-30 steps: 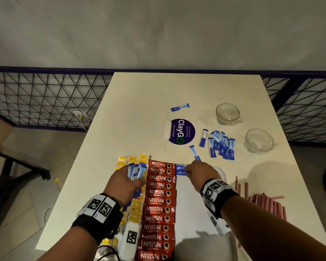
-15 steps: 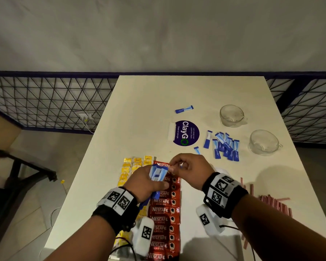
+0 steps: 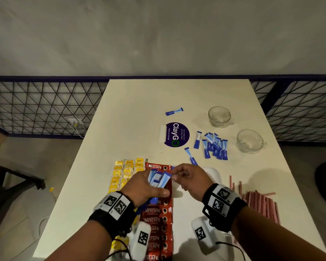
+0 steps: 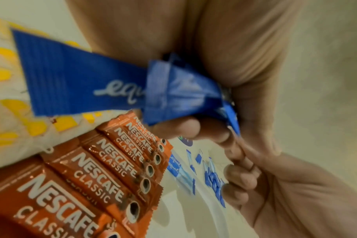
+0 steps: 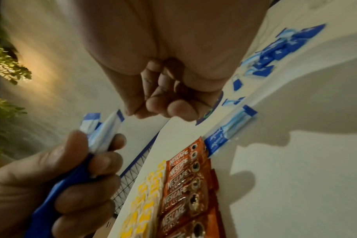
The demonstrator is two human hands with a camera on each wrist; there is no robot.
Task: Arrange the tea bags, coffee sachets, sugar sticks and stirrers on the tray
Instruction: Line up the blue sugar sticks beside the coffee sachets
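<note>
Just above the coffee sachets (image 3: 158, 213), the left hand (image 3: 145, 189) grips a fanned bunch of blue sugar sticks (image 3: 158, 178). The right hand (image 3: 190, 178) is beside it, fingers curled, thumb and forefinger at the top of the bunch; whether they pinch a stick cannot be told. Sachets run in a column toward the table's (image 3: 130, 119) near edge, with yellow tea bags (image 3: 126, 172) along their left. More sugar sticks (image 3: 215, 146) lie loose mid-table, and stirrers (image 3: 260, 204) lie by the right edge. Two glass cups (image 3: 219, 115) stand further back.
</note>
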